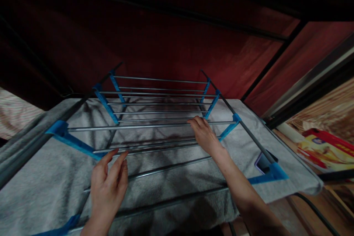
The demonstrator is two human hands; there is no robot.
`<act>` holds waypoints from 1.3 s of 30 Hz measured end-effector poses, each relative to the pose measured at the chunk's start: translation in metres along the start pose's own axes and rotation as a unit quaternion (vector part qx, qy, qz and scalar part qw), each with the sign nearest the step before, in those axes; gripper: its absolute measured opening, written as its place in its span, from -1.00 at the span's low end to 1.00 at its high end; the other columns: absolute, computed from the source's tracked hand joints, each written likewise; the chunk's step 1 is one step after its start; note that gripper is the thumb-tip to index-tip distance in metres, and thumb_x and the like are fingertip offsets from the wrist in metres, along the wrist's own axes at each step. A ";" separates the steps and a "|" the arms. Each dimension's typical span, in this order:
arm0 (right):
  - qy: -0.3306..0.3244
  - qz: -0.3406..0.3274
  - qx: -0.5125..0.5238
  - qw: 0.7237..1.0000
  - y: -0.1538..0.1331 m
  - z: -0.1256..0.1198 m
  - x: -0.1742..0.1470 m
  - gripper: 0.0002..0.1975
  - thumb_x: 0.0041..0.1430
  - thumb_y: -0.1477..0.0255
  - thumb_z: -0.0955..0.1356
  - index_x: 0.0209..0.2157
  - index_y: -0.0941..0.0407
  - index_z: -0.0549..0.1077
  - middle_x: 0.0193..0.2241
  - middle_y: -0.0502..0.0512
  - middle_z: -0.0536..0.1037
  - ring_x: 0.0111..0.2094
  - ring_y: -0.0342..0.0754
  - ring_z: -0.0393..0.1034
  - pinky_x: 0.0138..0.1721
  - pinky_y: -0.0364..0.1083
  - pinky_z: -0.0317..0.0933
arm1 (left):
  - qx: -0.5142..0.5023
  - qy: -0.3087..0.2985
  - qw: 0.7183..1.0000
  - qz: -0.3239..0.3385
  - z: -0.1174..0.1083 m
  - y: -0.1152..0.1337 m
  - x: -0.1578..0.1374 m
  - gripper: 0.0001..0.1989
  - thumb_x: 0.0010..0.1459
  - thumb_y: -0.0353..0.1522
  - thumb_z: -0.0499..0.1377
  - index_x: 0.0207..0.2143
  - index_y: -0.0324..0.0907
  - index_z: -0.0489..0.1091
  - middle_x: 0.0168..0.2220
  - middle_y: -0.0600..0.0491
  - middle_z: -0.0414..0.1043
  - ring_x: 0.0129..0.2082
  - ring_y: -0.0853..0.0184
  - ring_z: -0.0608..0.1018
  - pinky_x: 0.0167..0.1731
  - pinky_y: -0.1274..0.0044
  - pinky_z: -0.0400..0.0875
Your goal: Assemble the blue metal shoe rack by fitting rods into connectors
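Note:
A shoe rack (163, 94) of grey metal tubes and blue plastic brackets lies on a grey fleece blanket (171, 199). My right hand (204, 134) is curled over the right part of a cross rod (155, 126), which spans between a left blue bracket (72, 141) and a right blue bracket (229, 129). My left hand (109, 186) has its fingers stretched out and apart, close to the left ends of the lower rods (155, 150). Whether its fingertips touch them, I cannot tell. Nearer to me, another rod (157, 171) passes behind my left hand.
A phone-like dark object (264, 161) with a pale edge lies beside the lower right bracket (276, 172). Dark red fabric (166, 40) on a black frame hangs behind the rack. At the right, a red and yellow box (326, 147) sits beyond the blanket's edge.

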State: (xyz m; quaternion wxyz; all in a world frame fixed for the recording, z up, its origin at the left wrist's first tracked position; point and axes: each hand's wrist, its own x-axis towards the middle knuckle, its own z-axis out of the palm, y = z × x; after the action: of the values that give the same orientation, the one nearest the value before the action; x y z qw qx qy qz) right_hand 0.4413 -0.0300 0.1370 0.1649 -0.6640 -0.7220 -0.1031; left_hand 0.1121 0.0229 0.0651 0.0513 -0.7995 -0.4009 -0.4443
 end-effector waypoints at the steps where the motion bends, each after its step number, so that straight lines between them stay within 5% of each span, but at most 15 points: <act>1: 0.002 -0.002 0.000 1.000 0.000 0.000 0.000 -0.57 0.24 0.72 0.14 0.04 0.12 0.36 -0.06 0.16 0.41 -0.05 0.04 0.29 0.08 0.01 0.23 | 0.002 0.003 1.000 -0.003 0.000 0.001 0.001 -0.57 0.24 -0.45 0.16 0.14 -0.02 0.35 0.10 -0.14 0.35 -0.03 0.08 0.46 -0.03 0.22 0.39; 21: -0.015 -0.023 -0.045 0.999 0.011 0.009 0.001 -0.53 0.18 0.74 0.16 0.06 0.15 0.37 -0.07 0.20 0.43 -0.07 0.08 0.30 0.03 0.03 0.23 | 0.017 -0.015 1.000 -0.001 0.000 -0.010 0.011 -0.59 0.24 -0.46 0.12 0.14 -0.06 0.35 0.12 -0.14 0.32 0.05 0.09 0.43 0.04 0.25 0.36; 34: 0.054 -0.043 -0.033 0.997 0.030 0.018 0.000 -0.57 0.23 0.65 0.17 0.09 0.15 0.33 -0.11 0.22 0.44 -0.08 0.09 0.35 0.02 0.07 0.25 | 0.002 -0.044 0.998 -0.035 -0.007 -0.012 0.009 -0.60 0.28 -0.50 0.03 0.14 -0.10 0.33 0.12 -0.16 0.31 0.12 0.13 0.39 0.06 0.26 0.38; 39: 0.070 -0.056 -0.020 0.996 0.032 0.020 -0.003 -0.66 0.32 0.55 0.17 0.08 0.13 0.34 -0.15 0.21 0.45 -0.10 0.09 0.37 -0.01 0.08 0.27 | 0.011 0.005 0.998 -0.066 -0.011 -0.018 0.021 -0.60 0.29 -0.45 0.05 0.16 -0.10 0.30 0.12 -0.15 0.30 0.11 0.14 0.39 0.08 0.25 0.37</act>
State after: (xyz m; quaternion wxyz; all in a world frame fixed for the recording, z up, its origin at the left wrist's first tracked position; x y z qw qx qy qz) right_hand 0.4712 -0.0221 0.1154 0.1955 -0.6169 -0.7424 -0.1732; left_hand 0.0978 0.0428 0.0827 0.0325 -0.7686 -0.4568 -0.4466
